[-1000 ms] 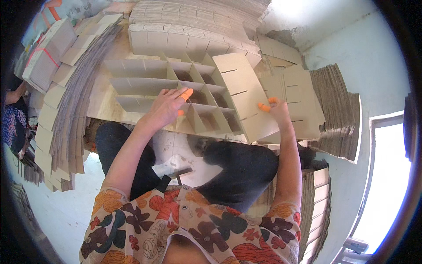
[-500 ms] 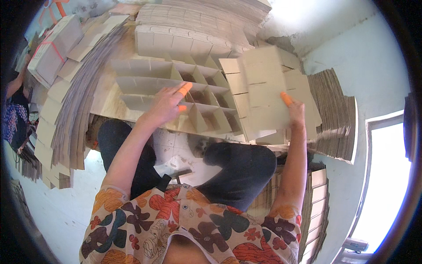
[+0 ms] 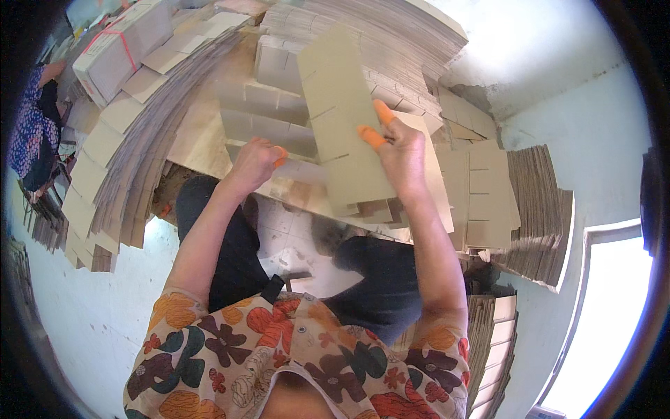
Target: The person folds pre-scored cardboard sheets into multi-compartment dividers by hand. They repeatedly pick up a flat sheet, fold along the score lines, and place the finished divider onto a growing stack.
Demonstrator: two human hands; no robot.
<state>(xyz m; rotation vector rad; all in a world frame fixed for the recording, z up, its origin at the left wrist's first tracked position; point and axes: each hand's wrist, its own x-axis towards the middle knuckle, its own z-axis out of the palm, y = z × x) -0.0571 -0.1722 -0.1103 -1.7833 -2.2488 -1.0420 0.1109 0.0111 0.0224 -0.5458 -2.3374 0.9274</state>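
Note:
My right hand (image 3: 403,152), with orange covers on its thumb and a finger, grips a slotted cardboard strip (image 3: 340,115) by its right edge. The strip stands tilted over a partly assembled cardboard divider grid (image 3: 269,100) and hides most of its cells. At the near left of that grid my left hand (image 3: 257,164) is closed, with an orange cover showing on one digit. Its curled fingers are at the near long strip of the grid, which passes behind them.
Behind the grid are stacks of slotted cardboard (image 3: 363,35). A fanned stack (image 3: 105,157) runs along the left, beside a strapped white box (image 3: 122,49). At right lie flat slotted pieces (image 3: 481,188) and another stack (image 3: 534,202). A person (image 3: 35,133) is at far left.
My right hand has brought the cardboard strip leftward from the right-hand pile to over the grid. My left hand's spread fingers have curled in, nearer the grid's front edge. The view has shifted slightly.

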